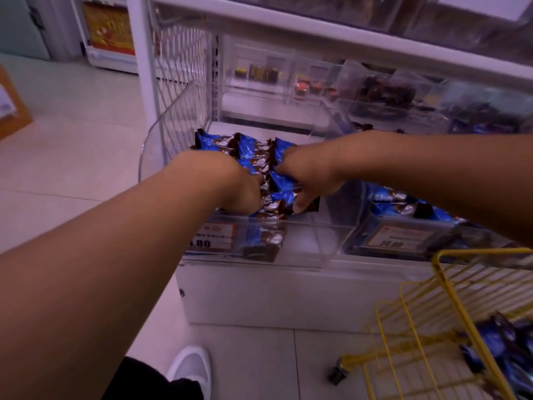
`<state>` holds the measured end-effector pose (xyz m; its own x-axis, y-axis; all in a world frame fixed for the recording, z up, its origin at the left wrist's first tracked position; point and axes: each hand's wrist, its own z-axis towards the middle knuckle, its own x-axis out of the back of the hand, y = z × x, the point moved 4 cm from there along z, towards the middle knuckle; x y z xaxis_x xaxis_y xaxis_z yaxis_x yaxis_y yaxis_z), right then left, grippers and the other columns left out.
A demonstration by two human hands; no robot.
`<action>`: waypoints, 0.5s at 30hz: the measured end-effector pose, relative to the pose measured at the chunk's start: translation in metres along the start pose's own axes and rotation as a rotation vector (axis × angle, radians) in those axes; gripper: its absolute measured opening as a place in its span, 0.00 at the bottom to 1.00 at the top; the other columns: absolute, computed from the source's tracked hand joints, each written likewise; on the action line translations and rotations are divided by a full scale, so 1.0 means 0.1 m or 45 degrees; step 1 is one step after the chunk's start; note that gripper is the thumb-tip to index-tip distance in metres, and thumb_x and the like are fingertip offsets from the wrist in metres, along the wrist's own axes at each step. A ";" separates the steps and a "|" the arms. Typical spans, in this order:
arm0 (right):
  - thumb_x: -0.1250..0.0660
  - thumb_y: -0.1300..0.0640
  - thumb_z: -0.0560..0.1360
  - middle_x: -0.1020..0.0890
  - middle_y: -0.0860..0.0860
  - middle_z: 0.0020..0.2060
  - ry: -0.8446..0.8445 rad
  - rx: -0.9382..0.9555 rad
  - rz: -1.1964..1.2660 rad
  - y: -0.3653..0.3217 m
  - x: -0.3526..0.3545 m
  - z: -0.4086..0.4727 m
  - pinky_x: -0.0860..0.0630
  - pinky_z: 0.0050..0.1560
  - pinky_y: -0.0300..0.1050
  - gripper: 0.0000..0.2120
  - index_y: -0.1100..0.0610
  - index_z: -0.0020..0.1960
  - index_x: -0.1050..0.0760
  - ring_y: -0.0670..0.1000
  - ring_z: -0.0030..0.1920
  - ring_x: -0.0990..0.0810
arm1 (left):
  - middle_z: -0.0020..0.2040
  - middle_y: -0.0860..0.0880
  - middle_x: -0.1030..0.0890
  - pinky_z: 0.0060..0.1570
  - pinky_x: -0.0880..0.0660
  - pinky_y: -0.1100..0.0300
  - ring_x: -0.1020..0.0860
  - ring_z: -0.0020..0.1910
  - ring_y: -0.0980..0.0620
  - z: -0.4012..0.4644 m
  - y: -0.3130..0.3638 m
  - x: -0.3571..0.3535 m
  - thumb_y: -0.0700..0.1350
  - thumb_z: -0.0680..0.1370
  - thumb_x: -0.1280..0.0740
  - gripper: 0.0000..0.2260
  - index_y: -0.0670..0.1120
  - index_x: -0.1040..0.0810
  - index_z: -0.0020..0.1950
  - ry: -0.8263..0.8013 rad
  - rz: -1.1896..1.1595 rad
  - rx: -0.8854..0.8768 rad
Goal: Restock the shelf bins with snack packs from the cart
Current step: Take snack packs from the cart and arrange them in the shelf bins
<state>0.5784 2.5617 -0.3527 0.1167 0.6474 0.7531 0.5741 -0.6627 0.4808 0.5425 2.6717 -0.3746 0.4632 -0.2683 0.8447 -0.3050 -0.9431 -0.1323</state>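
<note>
Snack packs (pixel 253 157) in blue and brown wrappers lie heaped in a clear plastic shelf bin (pixel 302 241) on the lowest shelf, seen from above through a head-worn camera. Both bare forearms reach forward into this bin from the bottom left and from the right edge.

Left hand (pixel 239 189) is sunk into the near side of the heap, knuckles up, fingers curled down among the wrappers; the fingertips are hidden, so whether they truly grip a pack cannot be told. Right hand (pixel 308 174) lies just beside it, also knuckles up, its fingers bent over the packs and its thumb (pixel 301 204) pressing down on a wrapper at the front of the pile. The two hands are close, with a few packs showing between them.

A price label (pixel 215 236) sits on the bin's clear front wall (its figures are blurred). To the right, a neighbouring bin (pixel 403 238) holds more blue packs. Higher shelves carry clear bins of darker sweets, too blurred to name.

At the lower right stands a yellow wire cart (pixel 450 287), with more blue snack packs (pixel 496 342) lying inside it. A white shoe (pixel 193 368) rests on the pale tiled floor (pixel 72 157) below.
</note>
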 end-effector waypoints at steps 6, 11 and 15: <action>0.47 0.29 0.77 0.60 0.53 0.80 -0.228 -0.228 -0.239 0.01 -0.30 0.08 0.54 0.77 0.65 0.49 0.58 0.79 0.68 0.57 0.80 0.58 | 0.80 0.51 0.62 0.75 0.55 0.49 0.57 0.79 0.46 -0.06 0.07 0.02 0.53 0.86 0.55 0.25 0.49 0.60 0.81 -0.021 0.111 -0.034; 0.43 0.32 0.76 0.53 0.54 0.81 -0.179 -0.250 -0.192 -0.05 -0.30 0.09 0.51 0.76 0.66 0.48 0.57 0.80 0.63 0.57 0.80 0.51 | 0.81 0.46 0.49 0.74 0.46 0.50 0.46 0.78 0.44 0.01 0.04 0.04 0.53 0.85 0.48 0.26 0.47 0.51 0.81 0.089 -0.077 -0.053; 0.47 0.28 0.76 0.54 0.56 0.81 0.135 -0.186 -0.322 0.00 -0.14 -0.38 0.60 0.77 0.64 0.47 0.58 0.81 0.58 0.56 0.80 0.57 | 0.66 0.43 0.25 0.64 0.29 0.50 0.26 0.64 0.42 -0.08 0.13 0.23 0.56 0.82 0.41 0.20 0.47 0.28 0.70 0.393 0.022 -0.030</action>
<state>0.5460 2.5385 -0.3464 -0.1050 0.7610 0.6402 0.4505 -0.5375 0.7128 0.5428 2.6547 -0.3527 0.1844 -0.2082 0.9605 -0.3316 -0.9332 -0.1387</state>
